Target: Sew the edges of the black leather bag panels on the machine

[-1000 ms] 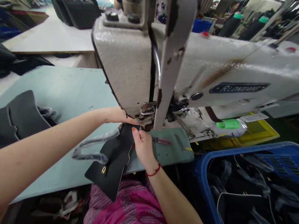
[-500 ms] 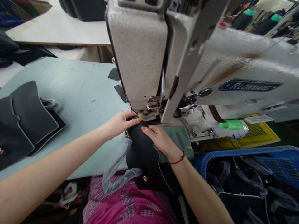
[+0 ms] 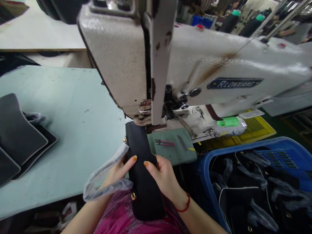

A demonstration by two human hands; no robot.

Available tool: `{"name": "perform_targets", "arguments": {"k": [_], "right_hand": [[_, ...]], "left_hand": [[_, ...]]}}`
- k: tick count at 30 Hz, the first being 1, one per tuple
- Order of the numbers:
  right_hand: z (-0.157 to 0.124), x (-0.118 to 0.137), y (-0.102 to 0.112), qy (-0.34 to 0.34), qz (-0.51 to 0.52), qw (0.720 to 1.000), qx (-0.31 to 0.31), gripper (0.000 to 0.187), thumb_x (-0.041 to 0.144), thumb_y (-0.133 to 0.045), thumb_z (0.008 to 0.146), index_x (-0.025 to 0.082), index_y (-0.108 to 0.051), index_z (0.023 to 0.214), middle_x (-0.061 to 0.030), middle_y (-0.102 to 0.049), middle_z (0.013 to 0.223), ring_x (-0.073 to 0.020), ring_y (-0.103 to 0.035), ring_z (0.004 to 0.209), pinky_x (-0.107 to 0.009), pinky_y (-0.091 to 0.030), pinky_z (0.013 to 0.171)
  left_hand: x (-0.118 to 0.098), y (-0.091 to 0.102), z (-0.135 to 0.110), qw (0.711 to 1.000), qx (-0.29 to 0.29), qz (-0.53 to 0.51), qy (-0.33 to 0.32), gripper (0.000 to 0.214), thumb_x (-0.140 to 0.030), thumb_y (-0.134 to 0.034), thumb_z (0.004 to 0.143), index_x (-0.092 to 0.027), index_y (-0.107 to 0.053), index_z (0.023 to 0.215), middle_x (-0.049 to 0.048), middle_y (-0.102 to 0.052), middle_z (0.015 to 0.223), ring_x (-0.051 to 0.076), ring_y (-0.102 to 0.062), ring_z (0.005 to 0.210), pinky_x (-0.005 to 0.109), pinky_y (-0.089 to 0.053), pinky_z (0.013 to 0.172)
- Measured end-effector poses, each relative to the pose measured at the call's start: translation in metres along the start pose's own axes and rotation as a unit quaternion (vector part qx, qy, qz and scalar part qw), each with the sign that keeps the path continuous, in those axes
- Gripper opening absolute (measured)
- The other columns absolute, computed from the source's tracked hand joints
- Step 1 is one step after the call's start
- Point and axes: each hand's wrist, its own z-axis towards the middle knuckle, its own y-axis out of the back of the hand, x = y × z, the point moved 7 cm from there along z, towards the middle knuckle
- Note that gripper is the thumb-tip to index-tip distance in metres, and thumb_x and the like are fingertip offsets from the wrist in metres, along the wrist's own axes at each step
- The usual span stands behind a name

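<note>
In the head view, we find the long black leather-like bag piece (image 3: 142, 177) lengthwise before us, its far end at the foot of the white metal sewing machine (image 3: 117, 61) and its near end over the lap. Our left grip (image 3: 122, 169), a bare hand, grasps its left edge, and our right grip (image 3: 168, 178), also bare, the right; holding both sides probably keeps it straight and level. The clear-plastic-wrapped loop handle (image 3: 94, 182) hangs out leftward, over the left wrist, presumably clear of the machine. The machine head blocks our sight of the far edge, so we cannot tell whether it is clamped. Stacked grey-black flat panels (image 3: 21, 130) lie left on the pale green worktop (image 3: 73, 100); pink-handled metal snips (image 3: 164, 143) lie within reach, right of the bag piece. A blue plastic basket (image 3: 206, 172) bounds the near right.
</note>
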Motion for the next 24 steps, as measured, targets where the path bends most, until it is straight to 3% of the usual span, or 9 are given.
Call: {"name": "perform_targets", "arguments": {"k": [3,8,15,24], "right_hand": [[-0.003,0.009,0.004,0.038,-0.061,0.997,-0.030,0.025,0.040,-0.061,0.090,0.015,-0.064,0.090,-0.0027,-0.063,0.079,-0.0133,-0.054,0.068,-0.021,-0.042,0.058],[-0.008,0.020,0.008,0.088,-0.130,0.986,-0.050,0.030,0.041,-0.056,0.095,0.016,-0.059,0.079,0.0002,-0.056,0.071,-0.0112,-0.048,0.064,-0.020,-0.036,0.056],[-0.006,0.015,0.006,0.065,-0.093,0.992,-0.053,0.039,0.043,-0.057,0.093,0.018,-0.043,0.066,0.0045,-0.039,0.061,-0.0081,-0.034,0.056,-0.021,-0.026,0.048],[-0.001,0.013,0.007,0.044,-0.062,0.996,-0.037,0.039,0.047,-0.056,0.092,0.015,-0.052,0.070,0.0021,-0.043,0.065,-0.0096,-0.035,0.060,-0.022,-0.027,0.051]], "left_hand": [[-0.013,-0.016,0.003,0.994,-0.004,-0.104,0.035,0.064,-0.056,-0.072,0.076,-0.020,-0.059,0.127,0.0149,-0.069,0.123,0.035,-0.068,0.110,0.046,-0.054,0.098],[-0.018,-0.018,-0.003,0.981,-0.051,-0.162,0.090,0.060,-0.046,-0.085,0.065,-0.020,-0.064,0.115,0.0110,-0.076,0.105,0.033,-0.073,0.095,0.037,-0.062,0.080],[-0.027,-0.023,-0.014,0.975,-0.058,-0.190,0.099,0.060,-0.043,-0.084,0.066,-0.015,-0.062,0.114,0.0109,-0.078,0.099,0.032,-0.075,0.090,0.035,-0.063,0.071],[-0.036,-0.026,-0.017,0.978,-0.068,-0.168,0.105,0.041,-0.043,-0.082,0.069,-0.021,-0.070,0.101,0.0058,-0.079,0.093,0.027,-0.075,0.079,0.031,-0.062,0.071]]}}
